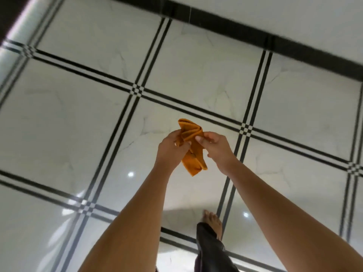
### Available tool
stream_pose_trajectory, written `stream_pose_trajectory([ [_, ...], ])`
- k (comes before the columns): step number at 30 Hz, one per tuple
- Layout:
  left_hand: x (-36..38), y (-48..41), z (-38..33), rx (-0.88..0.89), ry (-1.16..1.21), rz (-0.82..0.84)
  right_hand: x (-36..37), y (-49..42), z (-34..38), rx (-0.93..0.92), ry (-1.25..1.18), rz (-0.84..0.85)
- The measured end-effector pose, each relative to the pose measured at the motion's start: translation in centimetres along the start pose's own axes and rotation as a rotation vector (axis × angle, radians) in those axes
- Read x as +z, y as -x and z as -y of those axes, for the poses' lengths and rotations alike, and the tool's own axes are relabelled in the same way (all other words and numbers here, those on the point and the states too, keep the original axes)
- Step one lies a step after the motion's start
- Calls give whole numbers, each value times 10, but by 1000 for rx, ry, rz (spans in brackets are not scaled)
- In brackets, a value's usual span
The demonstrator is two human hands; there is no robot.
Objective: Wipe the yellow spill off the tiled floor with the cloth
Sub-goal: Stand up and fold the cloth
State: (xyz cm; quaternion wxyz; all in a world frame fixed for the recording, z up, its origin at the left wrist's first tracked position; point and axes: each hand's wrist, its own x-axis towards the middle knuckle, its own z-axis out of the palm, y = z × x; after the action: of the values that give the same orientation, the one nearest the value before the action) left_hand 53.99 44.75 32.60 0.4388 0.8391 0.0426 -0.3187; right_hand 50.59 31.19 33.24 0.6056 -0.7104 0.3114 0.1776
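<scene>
I hold the folded orange cloth between both hands, well above the tiled floor. My left hand curls its fingers round the cloth's middle, and my right hand pinches the upper fold. The cloth's long axis runs away from me. No yellow spill shows, so I cannot tell which hand is nearer it.

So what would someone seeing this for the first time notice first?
The orange cloth at the centre stands out first, gripped by the left hand and pinched by the right hand. Behind it is the white tiled floor with black double lines, and a bare foot shows at the bottom.
</scene>
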Motion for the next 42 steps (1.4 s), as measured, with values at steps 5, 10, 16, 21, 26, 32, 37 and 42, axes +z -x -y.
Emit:
stream_pose_trajectory([
  [5, -70, 125, -122, -64, 279, -93, -41, 117, 129, 6, -130, 40],
  [10, -119, 239, -229, -67, 703, -137, -79, 233, 245, -143, -148, 260],
  [16, -158, 331, -301, 77, 816, -151, -94, 322, 312, -364, 76, 415],
  [21, -176, 393, -308, 109, 768, -270, -103, 370, 332, -342, -23, 473],
  [26, -176, 447, -300, 130, 687, -440, -115, 419, 337, -325, -78, 396],
  [32, -150, 493, -308, 146, 323, -570, -141, 471, 334, -308, -201, 313],
  [37, -117, 517, -341, 308, 289, -436, -151, 495, 322, -227, -249, 326],
  [42, -106, 524, -361, 344, 420, -445, -167, 505, 320, -229, -294, 417],
])
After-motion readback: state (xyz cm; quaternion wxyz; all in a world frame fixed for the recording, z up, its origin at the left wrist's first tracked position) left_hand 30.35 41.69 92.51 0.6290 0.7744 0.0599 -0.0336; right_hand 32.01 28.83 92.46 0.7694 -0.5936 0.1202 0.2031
